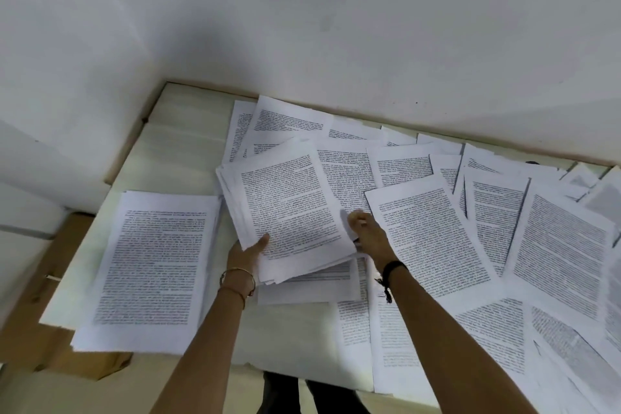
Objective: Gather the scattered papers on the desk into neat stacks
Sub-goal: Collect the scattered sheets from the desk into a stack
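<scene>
A bundle point(289, 205) of printed sheets is held up just above the desk point(174, 138), approx. centre of view, and is tilted, w/ its far end angled to the left. The sheets in it are not squared up; edges are fanned at the near end. It is grasped at the near-left corner by the L hand point(247, 250): the thumb is laid on the top page, the other fingers are hidden under the sheets. The R hand point(366, 232) is seen at the bundle's near-right edge, touching it. Its fingers are blurred, so whether that edge is pinched or only pressed can't be told.

A neat stack point(154, 262) is laid on the left part of the desk, just beside the bundle, text side up; its near corner reaches past the desk's front-left edge. Loose papers point(554, 245) are spread over the centre & right of the desk as far as the wall point(336, 27), overlapping at mixed angles. Some are covered by the bundle and by the R forearm.

Thin bangles point(237, 279) are worn on the L wrist, a black band point(391, 270) on the R wrist. Brown cardboard point(77, 363) is seen below the desk at left, and dark clothing point(285, 393) at the bottom edge.
</scene>
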A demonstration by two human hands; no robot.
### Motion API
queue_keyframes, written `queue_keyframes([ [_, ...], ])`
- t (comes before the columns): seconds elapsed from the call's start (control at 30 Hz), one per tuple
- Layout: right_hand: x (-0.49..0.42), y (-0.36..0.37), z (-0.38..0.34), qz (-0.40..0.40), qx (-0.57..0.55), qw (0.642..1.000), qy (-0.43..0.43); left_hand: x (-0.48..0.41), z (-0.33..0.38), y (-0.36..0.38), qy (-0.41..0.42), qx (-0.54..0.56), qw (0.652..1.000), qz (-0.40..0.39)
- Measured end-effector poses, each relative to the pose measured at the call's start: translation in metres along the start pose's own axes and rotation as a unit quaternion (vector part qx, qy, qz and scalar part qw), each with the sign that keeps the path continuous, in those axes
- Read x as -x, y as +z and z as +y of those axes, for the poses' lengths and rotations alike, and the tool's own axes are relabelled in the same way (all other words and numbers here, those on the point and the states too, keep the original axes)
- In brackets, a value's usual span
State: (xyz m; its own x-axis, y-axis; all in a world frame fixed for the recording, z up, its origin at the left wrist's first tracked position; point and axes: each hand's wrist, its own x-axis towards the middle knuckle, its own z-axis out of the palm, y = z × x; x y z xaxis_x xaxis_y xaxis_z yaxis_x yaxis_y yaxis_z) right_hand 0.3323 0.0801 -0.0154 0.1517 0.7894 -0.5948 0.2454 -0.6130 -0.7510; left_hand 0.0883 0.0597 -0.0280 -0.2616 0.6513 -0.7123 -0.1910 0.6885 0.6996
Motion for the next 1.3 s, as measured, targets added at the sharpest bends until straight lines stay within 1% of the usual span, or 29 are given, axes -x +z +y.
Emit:
queue_keyframes([
  [0.03, -0.001, 0.003, -0.001, -0.026, 0.133, 0.991, -0.016, 0.000, -0.004, 0.000, 0.006, -0.011, 1.000, 0.021],
  [0.07, 0.003, 0.008, -0.004, -0.060, 0.230, 0.971, -0.028, 0.002, -0.006, 0.000, 0.009, -0.031, 0.999, 0.042],
  [0.1, 0.007, 0.012, -0.006, -0.089, 0.291, 0.952, -0.029, 0.002, -0.008, 0.000, 0.011, -0.050, 0.997, 0.065],
  [0.13, 0.010, 0.015, -0.006, -0.103, 0.309, 0.945, -0.025, 0.003, -0.009, 0.000, 0.013, -0.071, 0.994, 0.087],
  [0.17, 0.011, 0.017, -0.005, -0.096, 0.308, 0.946, -0.025, 0.003, -0.009, -0.001, 0.014, -0.091, 0.990, 0.103],
  [0.23, 0.011, 0.019, -0.005, -0.080, 0.329, 0.940, -0.037, 0.004, -0.010, -0.002, 0.017, -0.136, 0.985, 0.107],
  [0.33, 0.012, 0.028, -0.006, -0.148, 0.395, 0.906, -0.042, 0.001, -0.010, -0.007, 0.003, -0.183, 0.979, 0.090],
  [0.37, 0.014, 0.030, -0.008, -0.147, 0.387, 0.909, -0.041, 0.000, -0.010, -0.008, 0.002, -0.194, 0.977, 0.089],
  [0.43, 0.016, 0.031, -0.008, -0.087, 0.285, 0.954, -0.046, -0.002, -0.010, -0.010, 0.016, -0.198, 0.977, 0.083],
  [0.47, 0.016, 0.030, -0.006, -0.052, 0.179, 0.982, -0.037, -0.002, -0.010, -0.009, 0.028, -0.181, 0.980, 0.076],
  [0.5, 0.019, 0.030, -0.003, -0.037, 0.032, 0.999, -0.010, -0.002, -0.009, -0.008, 0.039, -0.149, 0.986, 0.070],
  [0.53, 0.020, 0.032, 0.002, -0.032, -0.128, 0.991, 0.022, 0.001, -0.007, -0.004, 0.043, -0.112, 0.991, 0.064],
  [0.57, 0.022, 0.034, 0.007, -0.033, -0.258, 0.965, 0.032, 0.005, -0.005, 0.002, 0.043, -0.063, 0.996, 0.046],
  [0.6, 0.023, 0.037, 0.012, -0.036, -0.320, 0.947, 0.022, 0.009, -0.005, 0.009, 0.032, 0.001, 0.999, 0.007],
  [0.63, 0.023, 0.041, 0.015, -0.041, -0.330, 0.943, 0.007, 0.014, -0.007, 0.019, 0.004, 0.059, 0.997, -0.048],
  [0.67, 0.022, 0.045, 0.017, -0.039, -0.311, 0.950, -0.015, 0.020, -0.008, 0.028, -0.030, 0.092, 0.990, -0.104],
  [0.73, 0.017, 0.045, 0.020, -0.009, -0.250, 0.967, -0.054, 0.029, -0.010, 0.039, -0.078, 0.068, 0.979, -0.173],
  [0.77, 0.013, 0.038, 0.020, 0.006, -0.224, 0.972, -0.064, 0.026, -0.008, 0.036, -0.078, 0.057, 0.980, -0.173],
  [0.8, 0.011, 0.028, 0.019, 0.008, -0.198, 0.978, -0.070, 0.019, -0.004, 0.029, -0.069, 0.060, 0.984, -0.152],
  [0.83, 0.008, 0.014, 0.020, -0.010, -0.177, 0.982, -0.072, 0.008, 0.003, 0.019, -0.052, 0.073, 0.989, -0.120],
  [0.9, 0.006, -0.016, 0.023, -0.089, -0.131, 0.986, -0.055, -0.017, 0.017, -0.007, -0.023, 0.086, 0.995, -0.043],
  [0.93, 0.004, -0.030, 0.026, -0.130, -0.109, 0.985, -0.041, -0.027, 0.025, -0.019, -0.017, 0.063, 0.998, -0.015],
  [0.97, 0.005, -0.042, 0.026, -0.163, -0.094, 0.982, -0.022, -0.035, 0.031, -0.028, -0.013, 0.018, 1.000, -0.010],
  [1.03, 0.005, -0.053, 0.028, -0.177, -0.080, 0.981, 0.021, -0.044, 0.036, -0.033, 0.000, -0.111, 0.993, -0.036],
  [1.1, 0.006, -0.045, 0.026, -0.109, -0.087, 0.990, 0.008, -0.042, 0.036, -0.024, 0.001, -0.249, 0.966, -0.072],
  [1.13, 0.003, -0.037, 0.026, -0.049, -0.080, 0.995, -0.013, -0.041, 0.034, -0.018, 0.003, -0.307, 0.948, -0.088],
  [1.2, 0.001, -0.018, 0.024, 0.069, -0.038, 0.997, -0.010, -0.037, 0.032, -0.007, 0.011, -0.403, 0.910, -0.101],
  [1.27, -0.003, -0.005, 0.020, 0.123, -0.005, 0.992, 0.018, -0.036, 0.037, -0.005, 0.021, -0.480, 0.873, -0.087],
  [1.3, -0.006, -0.003, 0.018, 0.129, -0.004, 0.991, 0.029, -0.036, 0.041, -0.007, 0.025, -0.492, 0.867, -0.080],
])
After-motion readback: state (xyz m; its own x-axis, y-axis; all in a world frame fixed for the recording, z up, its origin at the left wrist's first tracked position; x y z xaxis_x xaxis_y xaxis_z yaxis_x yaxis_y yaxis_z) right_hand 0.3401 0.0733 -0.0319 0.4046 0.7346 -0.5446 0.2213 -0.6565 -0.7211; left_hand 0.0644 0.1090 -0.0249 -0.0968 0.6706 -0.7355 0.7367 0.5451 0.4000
